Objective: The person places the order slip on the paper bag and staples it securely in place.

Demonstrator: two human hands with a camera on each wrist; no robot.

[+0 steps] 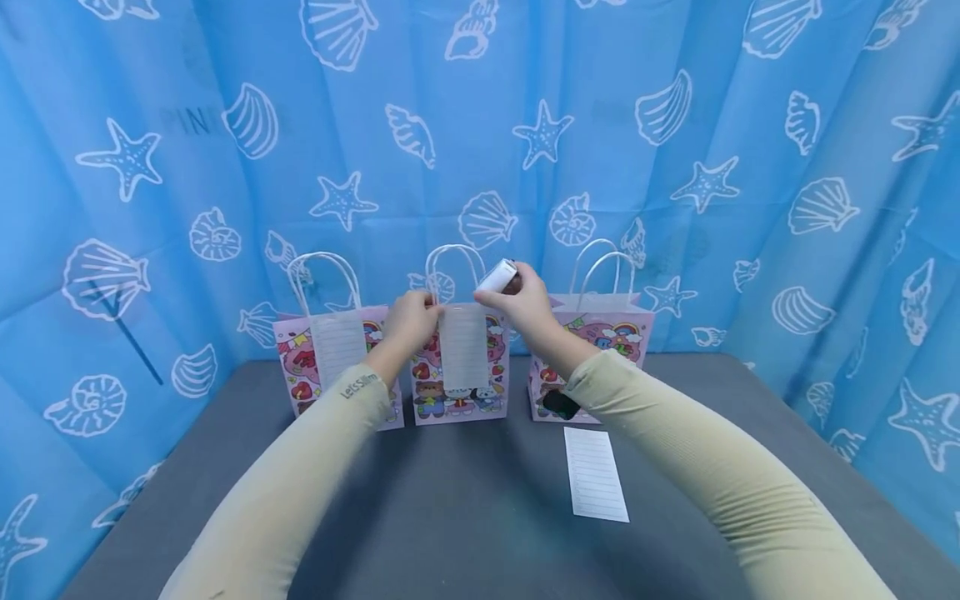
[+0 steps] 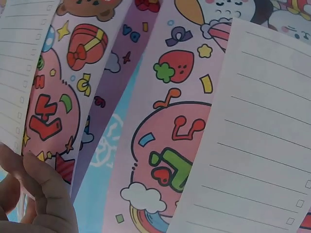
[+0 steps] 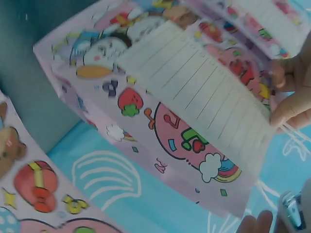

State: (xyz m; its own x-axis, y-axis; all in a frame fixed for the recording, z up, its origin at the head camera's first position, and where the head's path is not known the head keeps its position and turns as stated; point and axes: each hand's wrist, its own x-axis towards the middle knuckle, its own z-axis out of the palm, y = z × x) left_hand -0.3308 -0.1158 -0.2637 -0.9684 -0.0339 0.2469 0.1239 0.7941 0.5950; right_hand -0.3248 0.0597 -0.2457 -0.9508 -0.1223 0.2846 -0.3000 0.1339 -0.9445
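Observation:
The middle pink gift bag (image 1: 427, 400) stands upright, with a lined white paper sheet (image 1: 463, 354) against its front. At the bag's top left edge, my left hand (image 1: 414, 322) pinches the rim together with the sheet's upper corner, as the right wrist view also shows around the fingers (image 3: 286, 104). My right hand (image 1: 531, 310) grips a small white stapler (image 1: 497, 276) just above the bag's top right corner, apart from the paper. Only part of the stapler (image 3: 294, 211) enters the right wrist view, with metal visible in its end.
A left gift bag (image 1: 371, 333) bears a similar lined sheet (image 1: 337, 342). To the right stands another gift bag (image 1: 626, 329), a dark object (image 1: 560, 405) at its front. One loose lined sheet (image 1: 596, 475) lies on the grey table (image 1: 465, 517). A blue curtain (image 1: 480, 150) hangs behind.

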